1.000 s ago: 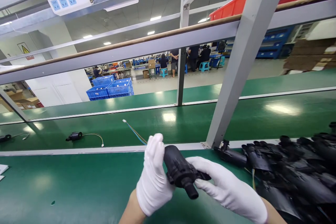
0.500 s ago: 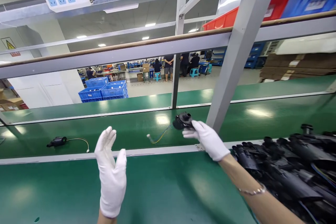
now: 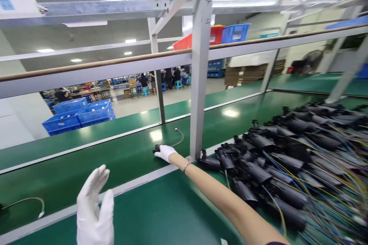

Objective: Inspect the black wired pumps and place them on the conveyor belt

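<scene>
My right hand (image 3: 166,153), in a white glove, reaches out over the green belt (image 3: 126,157). Its fingers are closed round a small black pump (image 3: 156,148), mostly hidden by the glove. A thin wire lead (image 3: 182,138) with a pale plug curls out behind it over the belt. My left hand (image 3: 96,208), gloved too, is raised at the lower left with fingers and thumb apart and nothing in it. Left of it, a second wire lead (image 3: 31,198) with a white plug lies on the belt, its black part mostly cut off by the frame edge.
A large pile of black cylindrical parts (image 3: 258,172) with coloured wires covers the right side. A grey upright post (image 3: 199,84) stands just right of my right hand. A pale rail (image 3: 135,181) edges the belt. Blue crates (image 3: 94,111) and people are beyond.
The view has swung right, showing more of the pile. The pump, seen raised in my right hand before, is now down at the belt, its lead on the other side. My left hand stays open.
</scene>
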`<action>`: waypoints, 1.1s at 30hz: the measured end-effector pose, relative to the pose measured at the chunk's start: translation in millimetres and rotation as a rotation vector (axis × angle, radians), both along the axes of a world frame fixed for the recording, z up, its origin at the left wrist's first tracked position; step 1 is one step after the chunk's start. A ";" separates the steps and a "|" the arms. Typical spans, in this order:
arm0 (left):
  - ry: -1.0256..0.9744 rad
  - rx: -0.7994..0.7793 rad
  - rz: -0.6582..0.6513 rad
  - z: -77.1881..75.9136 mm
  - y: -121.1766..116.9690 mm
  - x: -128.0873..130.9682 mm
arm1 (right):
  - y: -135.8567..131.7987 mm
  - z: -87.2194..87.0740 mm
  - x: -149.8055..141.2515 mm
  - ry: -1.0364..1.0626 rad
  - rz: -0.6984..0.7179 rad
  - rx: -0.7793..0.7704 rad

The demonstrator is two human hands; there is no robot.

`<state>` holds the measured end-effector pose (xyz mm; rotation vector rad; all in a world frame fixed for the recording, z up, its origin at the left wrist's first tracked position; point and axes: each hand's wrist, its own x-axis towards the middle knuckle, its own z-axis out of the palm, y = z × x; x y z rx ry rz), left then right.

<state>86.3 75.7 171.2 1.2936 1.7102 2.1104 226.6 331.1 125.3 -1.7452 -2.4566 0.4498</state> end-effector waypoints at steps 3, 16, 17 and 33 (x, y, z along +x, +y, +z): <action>0.003 -0.058 -0.039 -3.2 6.6 3.6 | -5.8 -2.2 24.4 -0.085 0.013 -0.001; 0.179 -0.465 -0.414 -28.6 23.4 55.6 | -81.0 26.5 283.7 -0.332 -0.409 0.082; 0.171 -0.480 -0.466 -30.6 26.0 61.9 | -89.2 20.4 291.1 -0.336 -0.440 0.073; -0.378 -0.432 -1.145 -58.5 42.6 152.3 | -140.0 32.3 260.1 -0.210 -0.494 0.364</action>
